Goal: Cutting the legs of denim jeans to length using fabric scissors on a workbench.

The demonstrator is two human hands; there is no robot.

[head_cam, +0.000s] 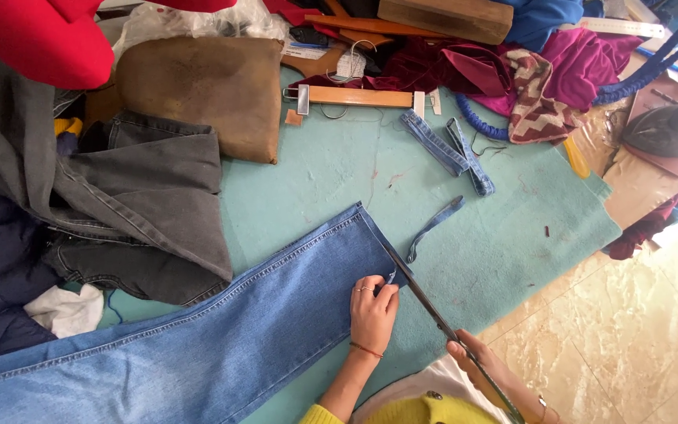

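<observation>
Clear plastic bag [198, 20] at top edge (crumpled), no labels, signs, screens

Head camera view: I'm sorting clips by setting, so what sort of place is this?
Probably a tailoring or clothing-alteration workshop: blue jeans lie on a green cutting mat, the right hand works long scissors at the hem, with cut denim strips nearby.

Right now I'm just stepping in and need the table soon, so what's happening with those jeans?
A person is trimming the hem end of a blue jeans leg spread on the green table mat. The left hand pins the cut edge, while the right hand works long scissors along it. Cut denim strips lie farther up the mat, beside a wooden hanger and a dark grey garment.
</observation>
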